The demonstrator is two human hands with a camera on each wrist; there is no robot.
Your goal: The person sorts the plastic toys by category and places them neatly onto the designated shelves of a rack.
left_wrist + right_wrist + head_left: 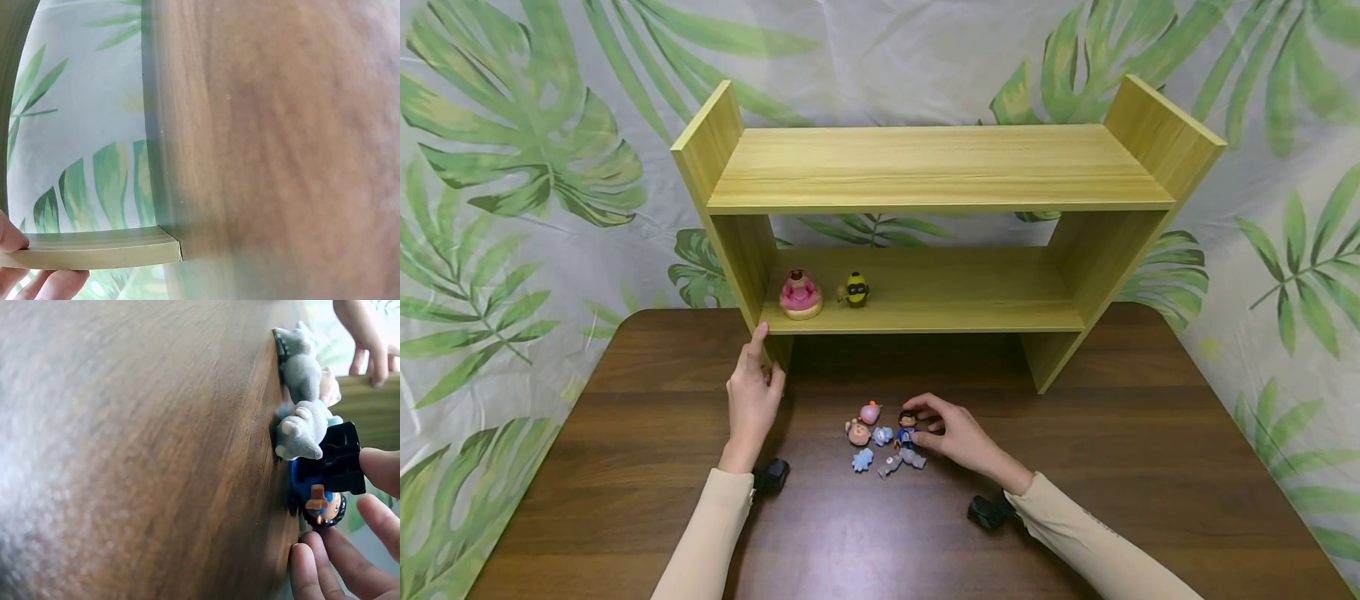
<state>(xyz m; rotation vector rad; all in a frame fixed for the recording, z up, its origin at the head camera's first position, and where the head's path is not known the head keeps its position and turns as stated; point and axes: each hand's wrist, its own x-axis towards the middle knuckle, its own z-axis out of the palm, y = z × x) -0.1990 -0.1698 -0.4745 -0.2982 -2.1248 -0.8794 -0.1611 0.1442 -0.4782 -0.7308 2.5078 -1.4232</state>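
Left hand (756, 400) grips the left side of the shelf (940, 167), perhaps to steady it; right hand (957, 432) curls half-closed round a toy figure (907, 422).
It lies on the tabletop (865, 542), lower centre of the frame, beside small toys (862, 459).

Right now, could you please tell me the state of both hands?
Left hand: gripping the shelf's side panel.
Right hand: holding the blue-clothed figure.

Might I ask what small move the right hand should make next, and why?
I'd probably lift the dark-haired figure straight up, clear of the grey figures close beside it: the right hand grips it, the left hand holds the shelf, and the lower board has room beside the yellow figure.
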